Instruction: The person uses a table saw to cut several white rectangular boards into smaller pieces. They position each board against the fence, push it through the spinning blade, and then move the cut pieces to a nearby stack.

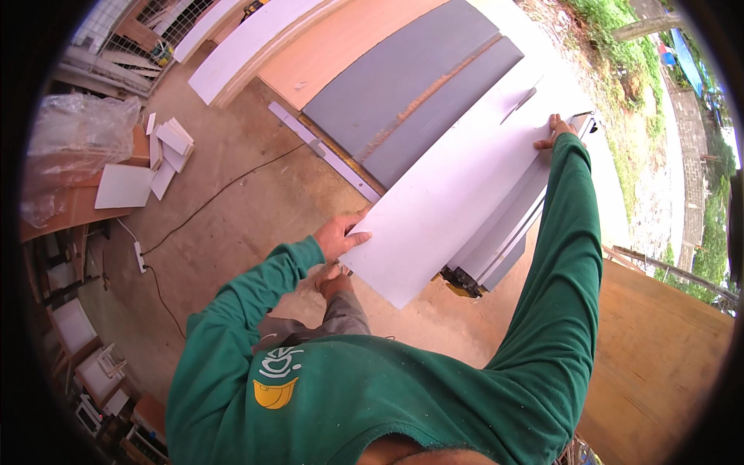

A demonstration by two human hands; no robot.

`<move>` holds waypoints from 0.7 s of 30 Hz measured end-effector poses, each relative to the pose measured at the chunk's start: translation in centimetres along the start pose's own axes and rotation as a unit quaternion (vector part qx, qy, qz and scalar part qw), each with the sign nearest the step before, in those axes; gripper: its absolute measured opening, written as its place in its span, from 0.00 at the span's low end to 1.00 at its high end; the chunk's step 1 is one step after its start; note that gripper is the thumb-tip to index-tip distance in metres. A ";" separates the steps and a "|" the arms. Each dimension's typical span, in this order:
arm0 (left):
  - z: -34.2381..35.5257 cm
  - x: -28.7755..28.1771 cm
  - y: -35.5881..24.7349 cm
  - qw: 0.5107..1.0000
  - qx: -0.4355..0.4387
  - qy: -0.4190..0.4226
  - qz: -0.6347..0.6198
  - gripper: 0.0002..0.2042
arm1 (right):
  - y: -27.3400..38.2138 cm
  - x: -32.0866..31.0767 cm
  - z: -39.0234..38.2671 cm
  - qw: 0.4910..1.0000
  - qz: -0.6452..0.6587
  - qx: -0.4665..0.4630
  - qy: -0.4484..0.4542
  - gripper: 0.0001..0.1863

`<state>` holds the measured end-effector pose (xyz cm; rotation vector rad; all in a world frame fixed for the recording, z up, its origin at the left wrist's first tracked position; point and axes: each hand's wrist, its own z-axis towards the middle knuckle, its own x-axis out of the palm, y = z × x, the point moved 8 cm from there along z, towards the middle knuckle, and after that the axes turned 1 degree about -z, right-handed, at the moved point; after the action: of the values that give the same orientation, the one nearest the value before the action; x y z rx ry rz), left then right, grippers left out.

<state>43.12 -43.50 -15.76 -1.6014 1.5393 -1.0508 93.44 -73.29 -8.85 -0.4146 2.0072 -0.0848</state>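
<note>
- In the head view, a long flat white rectangular panel (442, 201) lies slantwise at the centre, beside a dark grey flat surface (403, 85) crossed by a pale brown strip of sawdust (422, 101)
- The bare left hand (337, 235) grips the panel's left edge near its closest corner, thumb on the upper face; the fingers' undersides are hidden
- The bare right hand (559, 133) reaches to the panel's far right edge, fingers partly spread; whether it grips or only presses, I cannot tell
- Along the panel's right side runs a long grey metal rail (504, 225) with a black and yellow end (463, 281)
- A slim dark blade-shaped piece (519, 106) shows at the panel's far part
- Both arms wear long green fabric sleeves (570, 225)
- On the brown floor to the left, a thin black cord (209, 199) curves near a heap of small white rectangular offcuts (172, 147) and crumpled clear plastic sheeting (77, 139)
- A broad brown wooden sheet (659, 356) fills the lower right
</note>
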 end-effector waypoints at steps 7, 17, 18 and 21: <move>0.4 -0.1 -0.6 0.998 0.016 0.013 0.053 0.25 | 1.9 -0.8 -0.9 0.998 -0.034 0.049 0.028 0.72; 1.1 -0.3 0.5 0.998 0.031 0.029 0.050 0.31 | 4.7 3.6 -10.1 0.991 -0.097 -0.089 -0.021 0.68; 1.2 -0.3 0.5 0.997 0.031 0.034 0.060 0.31 | 4.8 4.0 -10.9 0.993 -0.089 -0.079 -0.024 0.69; 1.7 -0.1 0.8 0.995 0.068 0.039 0.054 0.31 | 5.6 4.6 -13.0 0.996 -0.063 -0.055 -0.038 0.70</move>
<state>44.29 -43.52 -17.20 -1.3844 1.5522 -1.1431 78.68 -71.12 -8.13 -0.6062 1.9158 -0.0352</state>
